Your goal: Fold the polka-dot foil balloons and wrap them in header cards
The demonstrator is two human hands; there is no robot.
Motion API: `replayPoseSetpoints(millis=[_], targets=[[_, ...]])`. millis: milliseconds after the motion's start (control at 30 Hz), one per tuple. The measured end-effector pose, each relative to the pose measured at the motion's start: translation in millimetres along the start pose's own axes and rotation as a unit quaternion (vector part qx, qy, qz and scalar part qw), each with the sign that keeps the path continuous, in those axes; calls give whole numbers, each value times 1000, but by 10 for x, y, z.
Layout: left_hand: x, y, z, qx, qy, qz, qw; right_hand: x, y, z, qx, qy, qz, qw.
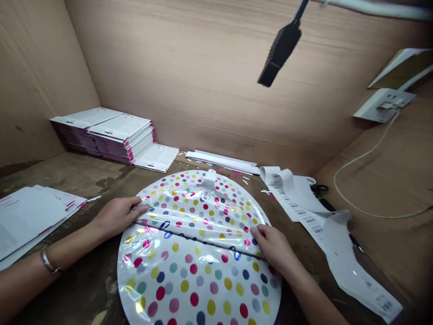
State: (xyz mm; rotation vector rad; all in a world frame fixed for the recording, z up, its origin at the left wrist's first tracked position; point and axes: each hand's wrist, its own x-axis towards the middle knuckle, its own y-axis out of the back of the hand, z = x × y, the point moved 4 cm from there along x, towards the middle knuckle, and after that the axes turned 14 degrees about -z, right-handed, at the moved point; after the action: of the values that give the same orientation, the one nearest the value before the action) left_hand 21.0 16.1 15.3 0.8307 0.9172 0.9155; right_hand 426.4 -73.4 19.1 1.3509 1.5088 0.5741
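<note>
A round white foil balloon with multicoloured dots lies flat and deflated in front of me. Its upper part is creased across the middle, and blue lettering shows partly along the crease. A small tab sticks up at the far edge. My left hand pinches the balloon's left edge at the crease between thumb and fingers. On the opposite edge, my right hand grips the film the same way, thumb on top. The fingers beneath the balloon are hidden.
Stacked printed cards stand at the back left, and more cards lie at left. A curling label strip runs down the right beside black-handled scissors. White strips lie along the back wall. A black plug hangs above.
</note>
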Motion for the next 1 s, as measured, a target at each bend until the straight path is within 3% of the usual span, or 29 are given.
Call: replayPoseSetpoints(millis=[200, 500, 733, 1000], targets=[[-66, 1, 6, -29, 61, -17, 998, -20, 38, -24, -46, -26, 20, 998], [-238, -128, -102, -10, 40, 12, 999, -223, -62, 43, -105, -29, 34, 993], [-172, -96, 6, 5, 33, 17, 999, -203, -25, 99, -114, -35, 84, 989], [-144, -99, -1, -6, 36, -4, 999, -132, -20, 113, -177, -75, 46, 980]])
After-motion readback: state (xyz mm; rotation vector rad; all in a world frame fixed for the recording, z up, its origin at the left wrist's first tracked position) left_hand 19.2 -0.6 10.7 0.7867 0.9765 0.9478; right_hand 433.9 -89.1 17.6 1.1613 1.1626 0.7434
